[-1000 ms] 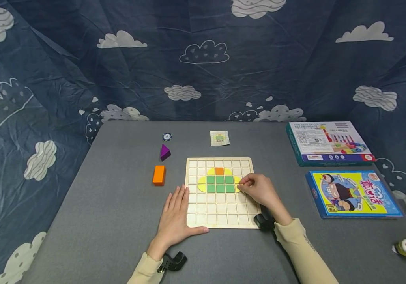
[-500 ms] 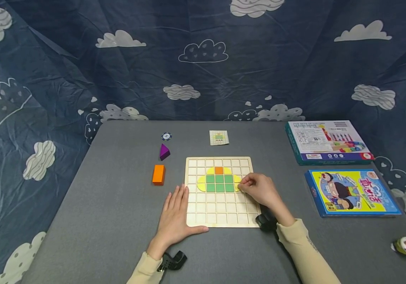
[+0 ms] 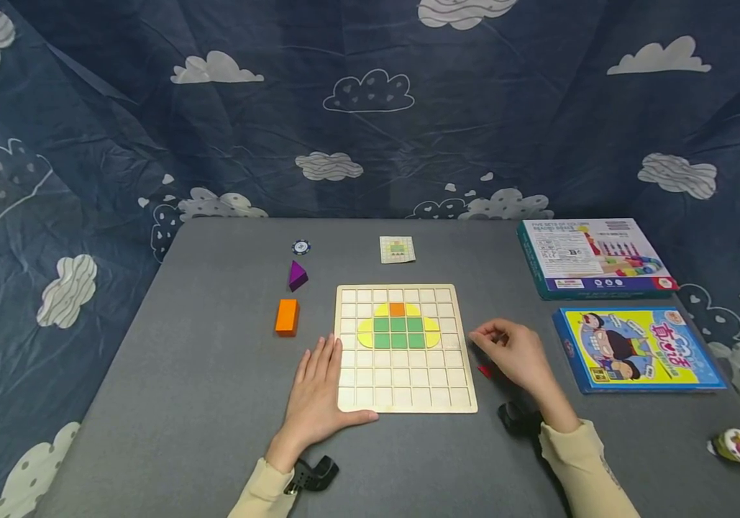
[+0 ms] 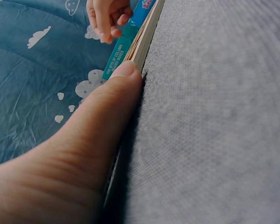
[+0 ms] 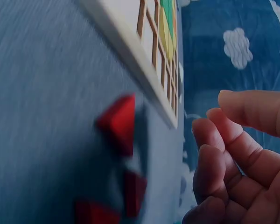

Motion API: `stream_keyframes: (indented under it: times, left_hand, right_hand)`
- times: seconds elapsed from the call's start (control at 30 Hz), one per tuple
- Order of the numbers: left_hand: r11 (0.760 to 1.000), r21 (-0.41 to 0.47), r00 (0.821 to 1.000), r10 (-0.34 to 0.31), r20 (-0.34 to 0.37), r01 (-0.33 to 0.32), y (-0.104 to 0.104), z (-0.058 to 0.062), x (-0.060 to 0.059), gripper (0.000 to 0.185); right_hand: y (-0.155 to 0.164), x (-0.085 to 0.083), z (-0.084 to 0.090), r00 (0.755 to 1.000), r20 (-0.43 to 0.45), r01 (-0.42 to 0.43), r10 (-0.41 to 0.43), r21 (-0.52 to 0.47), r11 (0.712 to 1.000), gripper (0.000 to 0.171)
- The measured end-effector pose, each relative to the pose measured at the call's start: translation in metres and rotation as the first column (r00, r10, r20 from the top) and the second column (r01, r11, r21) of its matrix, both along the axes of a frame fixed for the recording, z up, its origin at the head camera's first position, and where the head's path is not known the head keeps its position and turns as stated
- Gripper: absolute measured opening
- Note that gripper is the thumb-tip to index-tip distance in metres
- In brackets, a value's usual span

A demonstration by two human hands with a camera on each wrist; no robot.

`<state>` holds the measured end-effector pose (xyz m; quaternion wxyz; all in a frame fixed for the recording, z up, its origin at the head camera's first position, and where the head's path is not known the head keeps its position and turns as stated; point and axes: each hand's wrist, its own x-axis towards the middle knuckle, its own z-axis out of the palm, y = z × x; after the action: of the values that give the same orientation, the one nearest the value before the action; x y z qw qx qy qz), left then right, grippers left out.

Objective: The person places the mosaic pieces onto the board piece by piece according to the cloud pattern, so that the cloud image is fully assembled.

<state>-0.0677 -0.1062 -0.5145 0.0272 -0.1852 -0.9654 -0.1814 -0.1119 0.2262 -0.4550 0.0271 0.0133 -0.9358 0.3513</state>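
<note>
While the left hand (image 3: 319, 398) lay flat on the grey table (image 3: 201, 403) with its fingers straight and close together, its thumb was pressed along the near left edge of the wooden grid board (image 3: 402, 388); nothing was gripped by it. In the left wrist view the thumb (image 4: 88, 126) was seen touching the board's thin edge. To the right of the board, the right hand (image 3: 517, 354) was held just above the table, its fingers loosely curled and slightly apart, and nothing was held in them; in the right wrist view the fingertips (image 5: 233, 140) were seen free of any piece. Small red pieces (image 3: 485, 371) were found lying on the table beneath that hand, just beside the board's right edge; in the right wrist view they (image 5: 119, 122) appeared blurred.

On the board, a patch of green squares (image 3: 398, 332) was set in the upper middle cells, flanked by yellow pieces (image 3: 366, 332) and topped by one orange square (image 3: 397, 309). Left of the board, an orange block (image 3: 287, 317) and a purple triangular block (image 3: 297, 275) were placed apart from it, with a round chip (image 3: 301, 247) farther back. A small pattern card (image 3: 398, 250) was laid beyond the board. At the right, a yellow and blue box (image 3: 638, 349) and, behind it, a teal box (image 3: 595, 257) were seen. A dark cloud-printed cloth (image 3: 370, 108) was hung behind the table.
</note>
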Motion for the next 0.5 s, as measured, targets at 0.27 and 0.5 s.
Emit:
stream_keyframes:
  times: [0.27, 0.5]
  left_hand:
    - [1.000, -0.011, 1.000, 0.000, 0.011, 0.000, 0.000, 0.000, -0.001, 0.130]
    - [1.000, -0.015, 0.999, 0.008, 0.032, -0.007, 0.000, 0.000, -0.001, 0.129]
  right_hand:
    - [0.023, 0.011, 0.000, 1.000, 0.025, -0.011, 0.010, 0.022, 1.000, 0.019]
    - [0.029, 0.023, -0.004, 0.995, 0.084, -0.055, 0.051, 0.045, 0.997, 0.014]
